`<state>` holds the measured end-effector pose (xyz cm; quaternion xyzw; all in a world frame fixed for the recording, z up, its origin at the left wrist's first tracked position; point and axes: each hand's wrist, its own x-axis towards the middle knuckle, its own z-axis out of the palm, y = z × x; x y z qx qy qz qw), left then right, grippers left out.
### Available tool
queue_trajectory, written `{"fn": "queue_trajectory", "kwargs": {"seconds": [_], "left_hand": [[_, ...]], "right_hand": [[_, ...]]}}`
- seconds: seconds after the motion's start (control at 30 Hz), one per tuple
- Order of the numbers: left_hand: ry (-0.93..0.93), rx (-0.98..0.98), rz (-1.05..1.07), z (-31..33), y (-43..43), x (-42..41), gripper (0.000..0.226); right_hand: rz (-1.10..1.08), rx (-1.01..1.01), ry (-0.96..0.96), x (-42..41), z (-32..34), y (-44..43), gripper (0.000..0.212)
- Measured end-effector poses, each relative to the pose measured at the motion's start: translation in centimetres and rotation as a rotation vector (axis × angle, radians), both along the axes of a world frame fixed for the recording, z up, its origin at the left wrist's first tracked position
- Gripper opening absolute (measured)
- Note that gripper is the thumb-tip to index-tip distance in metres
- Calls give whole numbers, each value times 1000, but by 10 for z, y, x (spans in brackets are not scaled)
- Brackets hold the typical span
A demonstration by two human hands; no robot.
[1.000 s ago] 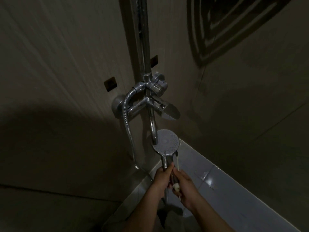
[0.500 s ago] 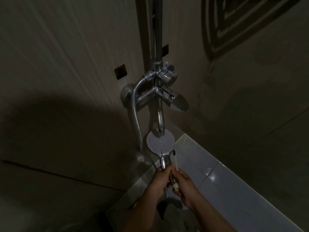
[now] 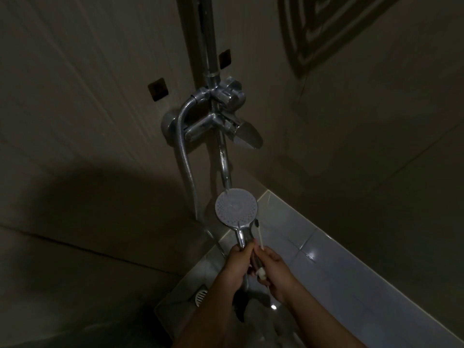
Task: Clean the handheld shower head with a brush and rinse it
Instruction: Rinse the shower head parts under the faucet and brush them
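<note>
Clamping shower head [image 3: 236,210] handle: left hand [image 3: 239,262] grip; right hand [image 3: 272,268] grip closed round brush [image 3: 259,238].

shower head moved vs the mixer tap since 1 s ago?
Cannot tell for certain: the camera itself shifted. Against the mixer tap, the shower head looks slightly further left under the spout than before, gripped by the left hand.

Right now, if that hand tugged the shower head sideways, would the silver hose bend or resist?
Probably bend: the hose already hangs in a loose curve from the mixer. Its ribbed metal skin suggests springiness. The shower head, chrome-handled, may be slippery.
</note>
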<state>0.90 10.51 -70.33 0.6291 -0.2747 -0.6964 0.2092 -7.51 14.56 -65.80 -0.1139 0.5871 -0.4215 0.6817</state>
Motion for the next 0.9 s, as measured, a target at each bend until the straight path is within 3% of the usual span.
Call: {"fn": "queue_trajectory", "kwargs": {"seconds": [0.27, 0.57, 0.9], "left_hand": [[20, -19, -47, 3, -12, -12, 18], [-9, -17, -34, -8, -33, -5, 25], [-2, -21, 109, -18, -43, 14, 26]], "right_hand": [[-26, -30, -16, -12, 5, -6, 23], [1, -18, 40, -5, -1, -28, 22], [116, -81, 172, 10, -5, -42, 25]]}}
